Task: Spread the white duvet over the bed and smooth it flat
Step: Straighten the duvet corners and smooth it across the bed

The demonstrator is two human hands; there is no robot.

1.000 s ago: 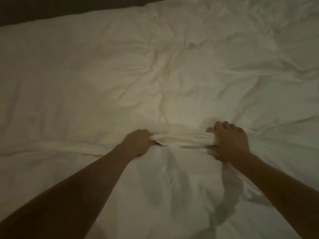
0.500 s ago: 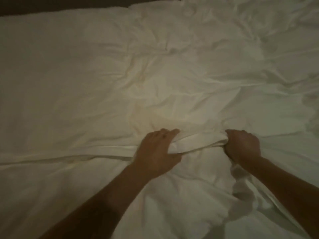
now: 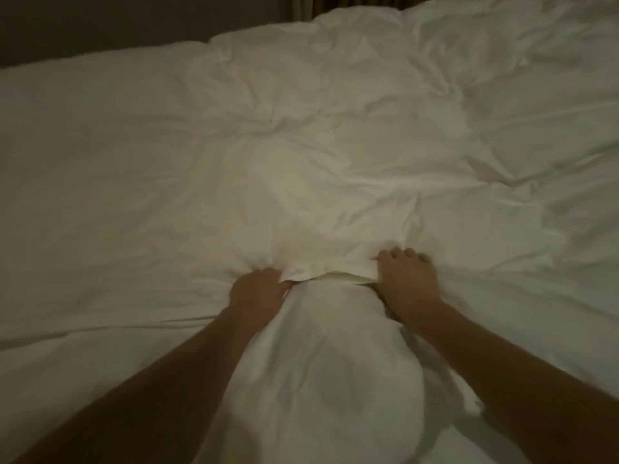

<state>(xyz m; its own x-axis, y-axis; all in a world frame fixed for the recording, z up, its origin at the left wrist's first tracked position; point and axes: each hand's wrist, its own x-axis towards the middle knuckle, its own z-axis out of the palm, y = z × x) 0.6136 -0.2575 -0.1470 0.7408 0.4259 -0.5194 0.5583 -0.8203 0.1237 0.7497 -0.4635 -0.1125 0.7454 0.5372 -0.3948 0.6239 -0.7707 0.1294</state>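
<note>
The white duvet (image 3: pixel 318 155) covers nearly the whole view, wrinkled in the middle and puffed up at the far right. A bunched fold of its near edge (image 3: pixel 335 276) stretches between my two hands. My left hand (image 3: pixel 258 293) grips the left end of that fold with curled fingers. My right hand (image 3: pixel 407 283) grips the right end, its fingers curled over the top of the fabric. Below the fold the duvet hangs down toward me between my forearms.
A dark wall or headboard (image 3: pixel 117 25) runs along the far top left behind the bed. A strip of curtain (image 3: pixel 335 3) shows at the top centre. The room is dim.
Both hands have pushed the gripped fold a little farther across the bed and closer together. My view has tilted up, so the dark wall and curtain now show.
</note>
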